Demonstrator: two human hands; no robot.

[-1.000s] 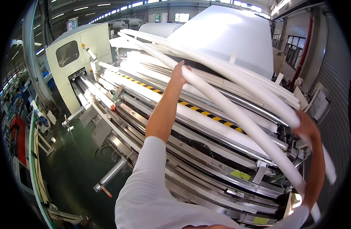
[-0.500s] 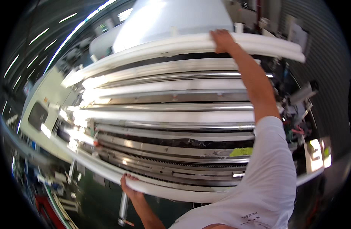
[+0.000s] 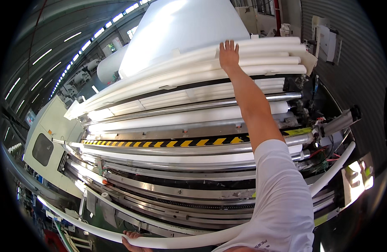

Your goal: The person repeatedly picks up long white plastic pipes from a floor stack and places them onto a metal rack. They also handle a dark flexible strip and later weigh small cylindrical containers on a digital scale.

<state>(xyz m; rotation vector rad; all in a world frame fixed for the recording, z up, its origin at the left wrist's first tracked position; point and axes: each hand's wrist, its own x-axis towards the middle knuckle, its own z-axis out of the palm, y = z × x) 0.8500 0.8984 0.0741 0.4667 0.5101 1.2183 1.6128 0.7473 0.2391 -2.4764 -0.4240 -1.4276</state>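
Observation:
At the lower edge, my left hand (image 3: 133, 242) is closed around a long, thin white tube (image 3: 180, 242). The tube curves across the near side of a wide roller machine, and my body hides part of it. My right arm stretches forward across the machine. At its far end, my right hand (image 3: 229, 55) lies on a stack of long white rolls (image 3: 269, 62), fingers extended and holding nothing. Behind that hand rises a broad white sheet of material (image 3: 185, 25).
Between my hands lie metal rollers (image 3: 193, 148) and a yellow-and-black striped strip (image 3: 172, 143). A pale machine housing (image 3: 59, 147) stands at the left, a metal cylinder (image 3: 340, 120) at the right. A large white roll (image 3: 110, 67) sits behind, and a corrugated wall (image 3: 349, 80) bounds the right.
My left hand and the tube have come lower in the view, farther from the machine's near rollers. My right hand has shifted left, its fingers now stretched out. The striped strip has come into sight.

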